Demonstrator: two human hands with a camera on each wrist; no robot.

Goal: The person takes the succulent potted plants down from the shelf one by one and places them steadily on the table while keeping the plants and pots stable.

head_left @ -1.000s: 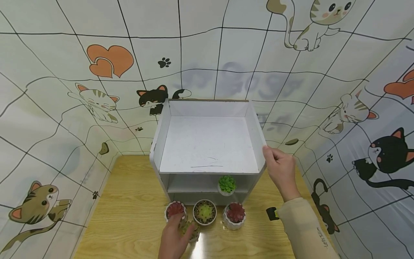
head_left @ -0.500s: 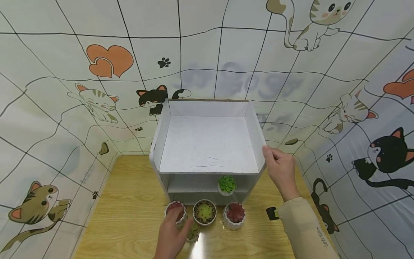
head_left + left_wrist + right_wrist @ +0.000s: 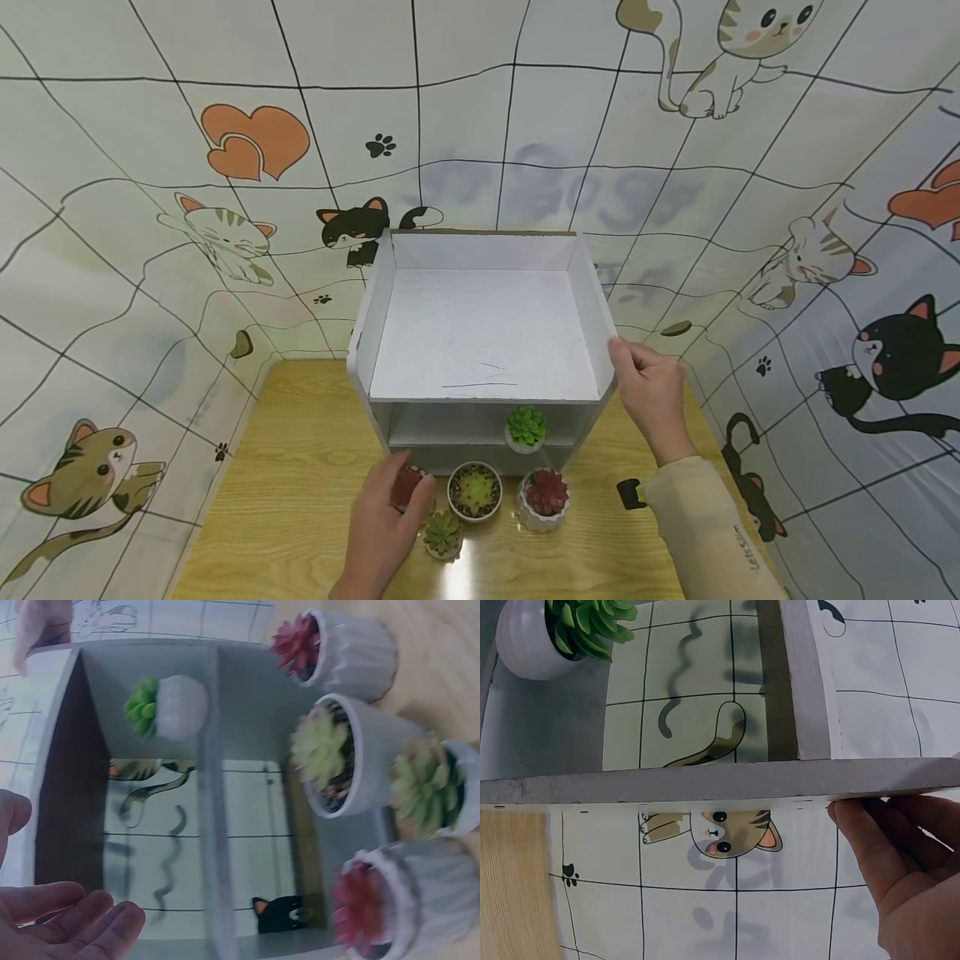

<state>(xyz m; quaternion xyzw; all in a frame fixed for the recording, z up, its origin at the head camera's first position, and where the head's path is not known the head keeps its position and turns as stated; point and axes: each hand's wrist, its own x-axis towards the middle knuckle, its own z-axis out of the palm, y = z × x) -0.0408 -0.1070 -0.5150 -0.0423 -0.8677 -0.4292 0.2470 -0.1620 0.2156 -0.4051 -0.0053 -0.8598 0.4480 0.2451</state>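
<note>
My left hand [image 3: 378, 521] hovers over a potted red succulent [image 3: 407, 486], partly hiding it in the head view. In the left wrist view the fingers [image 3: 112, 930] are extended and apart from that white ribbed pot [image 3: 435, 896]. My right hand [image 3: 651, 396] grips the right side panel of a white two-tier shelf [image 3: 480, 333]; its thumb presses the panel's outer face in the right wrist view. Inside the shelf's middle compartment, at the right, stands a bright green succulent [image 3: 527, 427] in a white pot.
Before the shelf stand a yellow-green succulent [image 3: 475, 492], a smaller green one [image 3: 443, 533] and another red one [image 3: 543, 493]. A small black-and-yellow object [image 3: 632, 495] lies by the right sleeve. Cat-patterned walls [image 3: 480, 117] surround the wooden table [image 3: 300, 467].
My left hand has moved left off the small green succulent, uncovering it, and its fingers have come off the top of the left red succulent. The right hand has stayed on the shelf.
</note>
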